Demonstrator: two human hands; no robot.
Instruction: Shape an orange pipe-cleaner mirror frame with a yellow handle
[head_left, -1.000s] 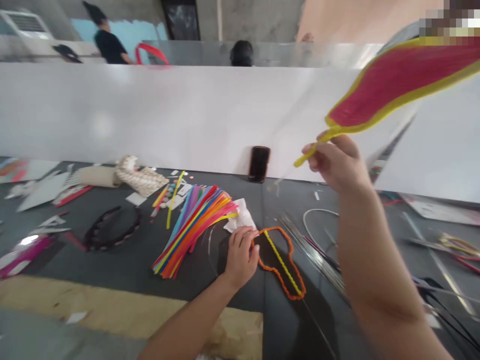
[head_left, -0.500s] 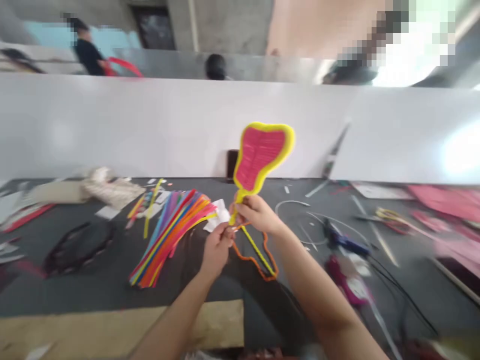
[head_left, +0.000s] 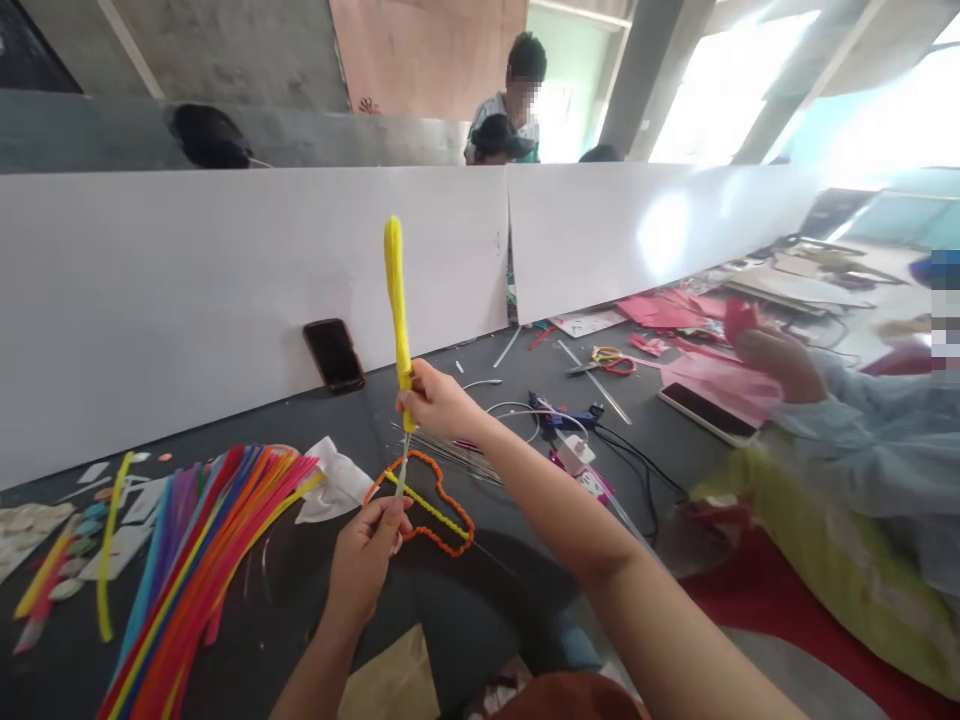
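My right hand (head_left: 441,402) pinches the yellow lower end of a pipe-cleaner shape (head_left: 395,290), held upright and seen edge-on, so its pink middle is hidden. Below, a thin greyish stem (head_left: 403,470) runs down from the yellow part into the closed fingers of my left hand (head_left: 369,550). On the dark table just behind that hand lies an orange pipe-cleaner outline (head_left: 448,485) with a twisted yellow strip across it. To the left, a bundle of colourful pipe cleaners (head_left: 217,540) lies beside a crumpled white tissue (head_left: 334,485).
A phone (head_left: 334,355) leans on the white partition (head_left: 247,260). Thin wires (head_left: 457,455), a blue glue gun (head_left: 559,412), a power strip (head_left: 592,480) and scissors (head_left: 607,362) lie to the right. Another phone (head_left: 706,414) is near a co-worker's hand (head_left: 780,360) and pink sheets.
The view has swung to the right, bringing a co-worker into sight. The yellow-rimmed shape has turned from face-on to edge-on. My left hand now sits lower, apart from my right hand.
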